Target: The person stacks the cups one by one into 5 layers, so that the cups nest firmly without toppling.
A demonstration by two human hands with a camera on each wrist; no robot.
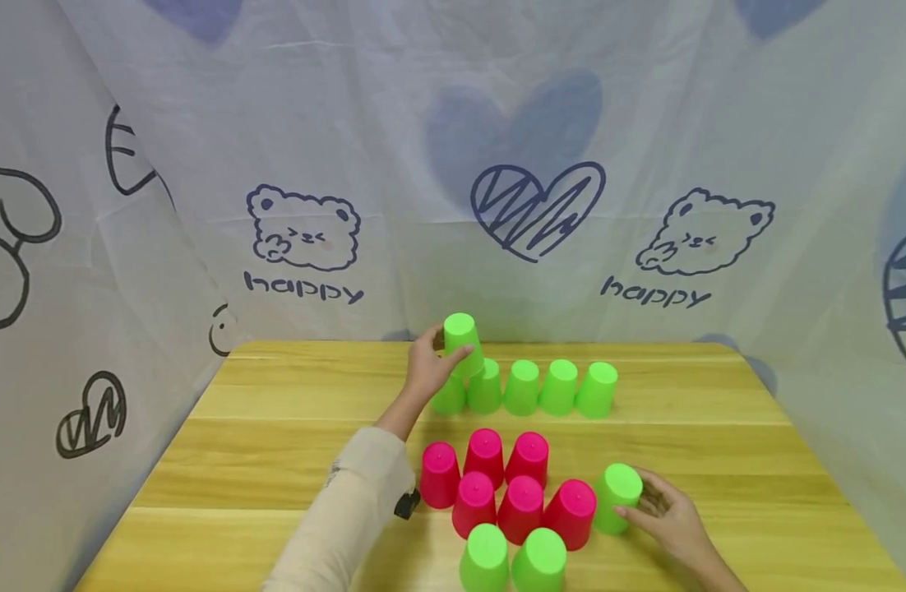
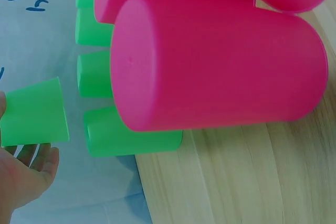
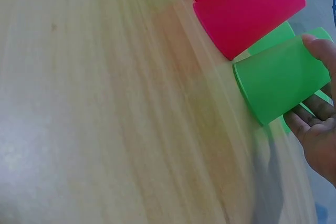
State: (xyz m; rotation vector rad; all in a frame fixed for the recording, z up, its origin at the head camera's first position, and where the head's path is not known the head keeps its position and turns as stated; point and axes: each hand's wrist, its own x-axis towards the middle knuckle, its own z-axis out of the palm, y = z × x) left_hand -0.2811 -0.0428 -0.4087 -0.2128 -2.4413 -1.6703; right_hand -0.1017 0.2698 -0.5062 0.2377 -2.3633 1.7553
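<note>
With its thumb and fingers, my left hand [image 1: 426, 367] holds an upside-down green cup [image 1: 462, 339] over the left end of a row of upside-down green cups [image 1: 522, 388]. In the left wrist view the held cup [image 2: 34, 113] is apart from the cups below it. My right hand [image 1: 669, 516] grips another upside-down green cup [image 1: 617, 496] around its right side, beside the rightmost pink cup [image 1: 571, 511]. From the right wrist view I cannot tell whether this gripped cup [image 3: 281, 80] rests fully on the table.
Several upside-down pink cups [image 1: 523, 503] stand grouped mid-table. Two green cups [image 1: 487, 559] stand in front of them. A small black object [image 1: 406, 504] shows by the left sleeve. A printed cloth [image 1: 438, 247] hangs behind the wooden table [image 1: 275, 460].
</note>
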